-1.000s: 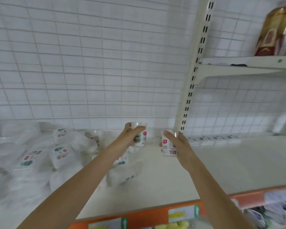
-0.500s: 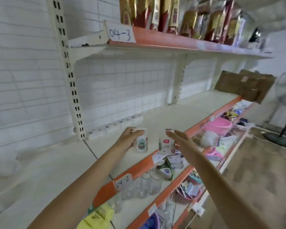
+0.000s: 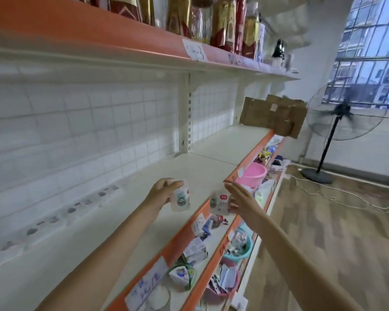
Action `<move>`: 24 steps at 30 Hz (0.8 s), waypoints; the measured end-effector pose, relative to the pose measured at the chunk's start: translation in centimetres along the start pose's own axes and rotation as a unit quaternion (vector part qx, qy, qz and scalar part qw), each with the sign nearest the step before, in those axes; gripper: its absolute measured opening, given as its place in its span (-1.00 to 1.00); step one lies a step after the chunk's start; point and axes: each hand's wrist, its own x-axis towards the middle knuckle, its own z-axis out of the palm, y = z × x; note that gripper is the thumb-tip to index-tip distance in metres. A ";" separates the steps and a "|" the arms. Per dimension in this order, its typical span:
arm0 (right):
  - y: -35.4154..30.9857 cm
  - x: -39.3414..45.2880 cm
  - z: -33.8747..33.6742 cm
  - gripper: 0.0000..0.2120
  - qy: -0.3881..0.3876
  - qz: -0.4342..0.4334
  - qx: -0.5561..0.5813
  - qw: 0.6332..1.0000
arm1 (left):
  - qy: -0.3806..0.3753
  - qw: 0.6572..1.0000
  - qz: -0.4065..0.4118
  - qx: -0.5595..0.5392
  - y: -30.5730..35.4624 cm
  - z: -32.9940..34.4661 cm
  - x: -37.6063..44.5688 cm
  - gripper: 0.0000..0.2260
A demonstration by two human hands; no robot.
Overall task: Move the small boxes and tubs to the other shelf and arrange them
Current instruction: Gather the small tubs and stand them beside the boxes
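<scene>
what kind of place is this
Most likely a small shop or stockroom. Long orange-edged shelves carry handwritten labels, packaged goods line the top shelf, and each hand, left hand and right hand, holds a small tub.

Wood floor (image 3: pixel 323 232), barred window (image 3: pixel 368 52)

I'm seeing the left hand (image 3: pixel 161 194) gripping a tub (image 3: pixel 180 199) over the shelf (image 3: pixel 189 173), the right hand (image 3: pixel 240 198) gripping a second tub (image 3: pixel 219 203) just right of it, past the shelf edge. A row of tubs (image 3: pixel 76 207) is sitting left of the hands, a bucket (image 3: pixel 253 175) beyond them, a fan (image 3: pixel 337 122) far right.
</scene>
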 end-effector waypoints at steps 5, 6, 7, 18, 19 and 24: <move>-0.2 9.6 -1.3 -0.79 0.043 0.074 0.106 0.991 | 0.017 1.000 -0.002 0.024 -0.2 -0.4 9.3 -0.52; -0.3 11.4 -1.2 -0.79 0.033 0.076 0.110 0.991 | 0.026 0.999 -0.002 0.027 -0.3 -0.7 11.0 -0.49; -0.3 13.1 -1.1 -0.78 0.023 0.072 0.092 0.993 | 0.040 0.999 -0.004 0.028 -0.3 -1.1 12.5 -0.48; -0.3 26.5 5.4 -0.62 -0.165 -0.031 -0.057 0.984 | 0.164 0.973 -0.019 0.160 -0.9 -7.7 18.5 -0.46; -0.2 27.6 6.1 -0.66 -0.185 -0.028 -0.065 0.980 | 0.175 0.968 -0.019 0.180 -1.0 -8.2 18.6 -0.47; 0.3 32.0 9.7 -0.65 -0.307 -0.034 -0.066 0.949 | 0.246 0.939 -0.020 0.241 -1.0 -9.7 17.9 -0.62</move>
